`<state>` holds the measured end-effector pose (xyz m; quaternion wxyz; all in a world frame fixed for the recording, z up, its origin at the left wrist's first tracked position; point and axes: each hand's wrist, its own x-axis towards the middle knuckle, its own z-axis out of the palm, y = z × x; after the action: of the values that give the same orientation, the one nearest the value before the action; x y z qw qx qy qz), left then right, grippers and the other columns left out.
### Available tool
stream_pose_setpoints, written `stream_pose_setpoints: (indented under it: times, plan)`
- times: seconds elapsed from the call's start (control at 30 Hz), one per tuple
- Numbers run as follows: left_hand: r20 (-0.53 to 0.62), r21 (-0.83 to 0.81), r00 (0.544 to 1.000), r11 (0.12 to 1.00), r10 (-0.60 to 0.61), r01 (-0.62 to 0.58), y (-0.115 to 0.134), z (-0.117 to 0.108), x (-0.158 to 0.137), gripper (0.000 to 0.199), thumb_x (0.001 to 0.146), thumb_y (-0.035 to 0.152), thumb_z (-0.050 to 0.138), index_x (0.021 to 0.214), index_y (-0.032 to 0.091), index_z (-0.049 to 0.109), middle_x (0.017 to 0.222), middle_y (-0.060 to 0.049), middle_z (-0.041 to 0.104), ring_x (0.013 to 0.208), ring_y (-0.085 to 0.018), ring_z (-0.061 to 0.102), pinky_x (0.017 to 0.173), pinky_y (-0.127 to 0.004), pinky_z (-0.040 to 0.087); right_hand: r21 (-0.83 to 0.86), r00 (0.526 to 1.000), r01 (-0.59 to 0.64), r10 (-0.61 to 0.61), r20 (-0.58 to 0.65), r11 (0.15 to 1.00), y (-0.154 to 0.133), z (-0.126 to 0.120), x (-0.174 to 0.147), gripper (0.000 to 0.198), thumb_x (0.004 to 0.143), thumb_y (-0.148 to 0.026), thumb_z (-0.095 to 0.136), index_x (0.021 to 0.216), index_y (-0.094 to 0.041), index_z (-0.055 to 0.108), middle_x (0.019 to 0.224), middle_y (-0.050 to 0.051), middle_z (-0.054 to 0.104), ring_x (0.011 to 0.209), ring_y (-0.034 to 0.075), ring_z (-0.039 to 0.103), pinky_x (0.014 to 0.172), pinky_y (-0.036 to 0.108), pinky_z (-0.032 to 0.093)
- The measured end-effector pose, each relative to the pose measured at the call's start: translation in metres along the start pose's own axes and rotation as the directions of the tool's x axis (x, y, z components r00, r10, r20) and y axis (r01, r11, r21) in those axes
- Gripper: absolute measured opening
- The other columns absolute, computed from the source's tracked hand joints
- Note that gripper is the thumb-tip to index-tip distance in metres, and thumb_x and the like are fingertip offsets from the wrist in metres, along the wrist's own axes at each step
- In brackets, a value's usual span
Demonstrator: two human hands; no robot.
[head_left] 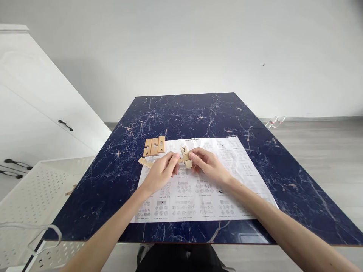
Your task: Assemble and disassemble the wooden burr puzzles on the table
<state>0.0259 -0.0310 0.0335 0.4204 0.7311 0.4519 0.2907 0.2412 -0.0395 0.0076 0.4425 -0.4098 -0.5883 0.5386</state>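
Head view: both hands pinching a cluster of crossed wooden puzzle pieces (pixel 185 157) above the printed instruction sheet (pixel 232 204). Left hand (pixel 162 168) grips the near-left end, thumb on top; right hand (pixel 208 164) clamps the right side, thumb and fingers closed. Upright piece bears a "3". Notched wooden pieces (pixel 154 146), three side by side, at sheet's upper-left corner. Loose wooden strip (pixel 144 162) beside left hand; contact unclear. Blue marbled table (pixel 181 117) beneath.
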Motion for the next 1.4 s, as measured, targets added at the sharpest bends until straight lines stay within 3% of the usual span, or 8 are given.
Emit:
stream_pose_setpoints:
  times: [0.13, 0.23, 0.43, 0.6, 0.83, 1.17, 1.3, 1.4]
  plan:
    - [-0.035, -0.003, 0.999, 0.999, 0.034, -0.034, -0.004, 0.000, 0.015, 0.049, 0.114, 0.056, 0.038, 0.083, 0.022, 0.053, 0.072, 0.001, 0.063, 0.062, -0.014, 0.054, 0.062, -0.030, 0.043, 0.060, 0.995, -0.019, 0.013, 0.101, 0.998, 0.002, 0.002, 0.001, 0.037, 0.105, -0.054, 0.064, 0.121, -0.021, 0.062, 0.098, 0.006, 0.074, 0.073, 0.016, 0.067, 0.064, 0.031, 0.055]
    - [-0.049, 0.016, 0.995, 0.996, 0.087, -0.086, -0.011, 0.003, 0.020, 0.044, 0.115, 0.053, 0.037, 0.090, 0.022, 0.055, 0.076, 0.001, 0.063, 0.064, -0.014, 0.055, 0.065, -0.030, 0.043, 0.072, 0.991, -0.046, 0.036, 0.128, 0.996, 0.004, 0.002, 0.002, 0.034, 0.107, -0.054, 0.060, 0.113, -0.021, 0.061, 0.106, 0.008, 0.075, 0.070, 0.014, 0.067, 0.062, 0.031, 0.055]
    - [0.000, 0.174, 0.994, 0.979, 0.107, -0.105, -0.023, 0.005, 0.021, 0.041, 0.114, 0.054, 0.042, 0.092, 0.022, 0.057, 0.069, 0.003, 0.059, 0.059, -0.016, 0.054, 0.059, -0.031, 0.037, -0.119, 0.999, -0.025, 0.022, -0.031, 0.993, 0.005, -0.001, 0.002, 0.030, 0.108, -0.051, 0.058, 0.107, -0.022, 0.064, 0.089, 0.003, 0.074, 0.065, 0.015, 0.064, 0.064, 0.031, 0.054]
    - [-0.005, 0.197, 0.992, 0.972, 0.128, -0.125, -0.024, 0.004, 0.019, 0.045, 0.112, 0.053, 0.045, 0.080, 0.022, 0.055, 0.065, 0.002, 0.061, 0.055, -0.015, 0.053, 0.056, -0.031, 0.035, -0.319, 0.998, -0.018, -0.003, -0.065, 0.948, 0.004, 0.001, 0.000, 0.025, 0.110, -0.045, 0.055, 0.110, -0.024, 0.069, 0.072, 0.000, 0.071, 0.067, 0.019, 0.068, 0.067, 0.033, 0.053]
    - [-0.061, 0.191, 0.991, 0.976, 0.123, -0.109, -0.028, 0.009, 0.014, 0.048, 0.111, 0.052, 0.051, 0.074, 0.022, 0.053, 0.061, 0.002, 0.060, 0.051, -0.013, 0.051, 0.052, -0.030, 0.035, -0.447, 0.990, 0.015, -0.076, -0.120, 0.894, 0.007, 0.007, -0.002, 0.020, 0.109, -0.041, 0.056, 0.104, -0.025, 0.067, 0.072, 0.000, 0.073, 0.066, 0.021, 0.069, 0.068, 0.034, 0.053]
    - [-0.144, 0.172, 0.976, 0.975, 0.165, -0.139, -0.019, 0.015, 0.009, 0.051, 0.109, 0.047, 0.056, 0.066, 0.022, 0.049, 0.056, 0.003, 0.058, 0.047, -0.011, 0.048, 0.048, -0.029, 0.034, -0.576, 0.965, 0.127, -0.235, -0.116, 0.807, 0.013, 0.011, -0.010, 0.020, 0.112, -0.037, 0.054, 0.118, -0.024, 0.067, 0.081, 0.005, 0.076, 0.068, 0.022, 0.072, 0.062, 0.034, 0.056]
    - [-0.164, 0.068, 0.984, 0.996, 0.064, -0.053, -0.014, 0.022, 0.005, 0.056, 0.108, 0.048, 0.055, 0.059, 0.022, 0.050, 0.047, 0.002, 0.057, 0.041, -0.011, 0.050, 0.045, -0.028, 0.037, -0.628, 0.944, 0.177, -0.311, -0.109, 0.758, 0.015, 0.015, -0.011, 0.020, 0.112, -0.034, 0.054, 0.123, -0.023, 0.067, 0.089, 0.008, 0.079, 0.073, 0.025, 0.077, 0.061, 0.036, 0.058]
    - [-0.113, -0.084, 0.992, 0.995, -0.061, 0.051, -0.010, 0.025, 0.004, 0.059, 0.108, 0.053, 0.053, 0.058, 0.021, 0.057, 0.042, 0.002, 0.058, 0.039, -0.012, 0.055, 0.045, -0.027, 0.044, -0.680, 0.917, 0.210, -0.382, -0.111, 0.703, 0.016, 0.017, -0.011, 0.015, 0.111, -0.030, 0.057, 0.119, -0.023, 0.068, 0.090, 0.008, 0.080, 0.073, 0.024, 0.077, 0.061, 0.036, 0.058]
